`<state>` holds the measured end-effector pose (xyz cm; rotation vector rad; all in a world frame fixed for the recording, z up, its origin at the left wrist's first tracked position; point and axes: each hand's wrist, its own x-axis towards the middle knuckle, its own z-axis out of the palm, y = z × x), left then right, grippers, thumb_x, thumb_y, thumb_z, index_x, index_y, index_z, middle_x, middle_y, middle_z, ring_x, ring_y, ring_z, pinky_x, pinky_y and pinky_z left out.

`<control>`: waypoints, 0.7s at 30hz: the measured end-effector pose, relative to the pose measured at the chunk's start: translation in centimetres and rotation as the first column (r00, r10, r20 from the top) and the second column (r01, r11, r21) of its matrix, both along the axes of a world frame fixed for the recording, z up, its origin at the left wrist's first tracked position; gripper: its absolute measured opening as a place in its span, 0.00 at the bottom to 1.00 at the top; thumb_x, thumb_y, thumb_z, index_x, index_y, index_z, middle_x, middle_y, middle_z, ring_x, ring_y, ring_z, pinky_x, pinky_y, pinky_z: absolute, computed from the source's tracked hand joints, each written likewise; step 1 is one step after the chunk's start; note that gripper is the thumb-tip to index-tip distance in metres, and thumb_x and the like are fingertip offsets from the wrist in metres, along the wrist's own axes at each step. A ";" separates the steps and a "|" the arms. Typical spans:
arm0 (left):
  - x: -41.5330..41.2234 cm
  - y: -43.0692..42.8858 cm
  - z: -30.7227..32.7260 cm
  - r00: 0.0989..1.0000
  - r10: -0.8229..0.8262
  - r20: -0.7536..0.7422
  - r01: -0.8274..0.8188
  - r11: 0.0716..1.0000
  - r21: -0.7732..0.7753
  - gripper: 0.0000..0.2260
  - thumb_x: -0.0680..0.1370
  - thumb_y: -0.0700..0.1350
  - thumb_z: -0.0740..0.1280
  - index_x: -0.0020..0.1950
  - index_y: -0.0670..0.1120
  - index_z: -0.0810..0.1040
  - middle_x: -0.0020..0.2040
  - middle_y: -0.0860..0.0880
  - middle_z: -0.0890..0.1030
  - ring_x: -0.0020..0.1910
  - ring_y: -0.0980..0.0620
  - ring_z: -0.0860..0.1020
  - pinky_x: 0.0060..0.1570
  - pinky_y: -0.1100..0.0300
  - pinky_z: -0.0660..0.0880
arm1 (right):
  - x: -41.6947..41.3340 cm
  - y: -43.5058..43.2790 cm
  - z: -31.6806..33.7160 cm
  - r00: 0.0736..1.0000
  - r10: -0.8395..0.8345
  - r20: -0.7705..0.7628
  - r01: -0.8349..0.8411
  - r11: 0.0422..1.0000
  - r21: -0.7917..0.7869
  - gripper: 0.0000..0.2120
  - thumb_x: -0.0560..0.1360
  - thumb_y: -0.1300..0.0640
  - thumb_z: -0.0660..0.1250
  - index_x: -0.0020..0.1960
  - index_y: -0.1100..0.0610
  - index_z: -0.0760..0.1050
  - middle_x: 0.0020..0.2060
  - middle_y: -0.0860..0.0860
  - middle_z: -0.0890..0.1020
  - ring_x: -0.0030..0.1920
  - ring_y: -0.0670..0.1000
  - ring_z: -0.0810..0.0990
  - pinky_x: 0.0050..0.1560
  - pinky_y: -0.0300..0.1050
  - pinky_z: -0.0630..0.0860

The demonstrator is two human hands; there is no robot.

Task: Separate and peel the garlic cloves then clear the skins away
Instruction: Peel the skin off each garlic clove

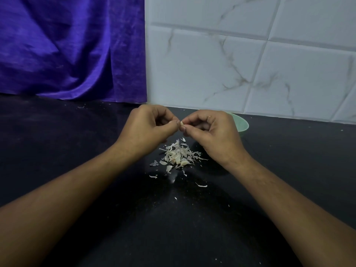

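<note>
My left hand (148, 128) and my right hand (210, 132) meet above the black counter (77, 151), fingers curled, and pinch a small pale garlic clove (181, 123) between their fingertips. Only the clove's tip shows between the thumbs. Below the hands lies a pile of papery garlic skins (178, 156), with what look like cloves mixed in. Loose flakes of skin (201, 185) are scattered nearer to me.
A pale green bowl (241, 125) stands behind my right hand, mostly hidden by it. A purple cloth (73, 49) hangs at the back left. A white marbled tile wall (250, 54) rises at the back right.
</note>
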<state>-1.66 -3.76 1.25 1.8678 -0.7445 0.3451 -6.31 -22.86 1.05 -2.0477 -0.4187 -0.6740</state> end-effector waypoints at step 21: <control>0.3 -0.2 -0.2 0.971 -0.121 -0.204 0.094 0.986 -0.138 0.10 0.80 0.49 0.73 0.46 0.42 0.85 0.43 0.43 0.87 0.46 0.46 0.86 0.42 0.48 0.85 | 0.2 0.1 0.0 0.997 0.077 0.013 -0.077 0.994 0.077 0.05 0.75 0.65 0.76 0.50 0.59 0.86 0.42 0.50 0.88 0.41 0.49 0.87 0.46 0.42 0.82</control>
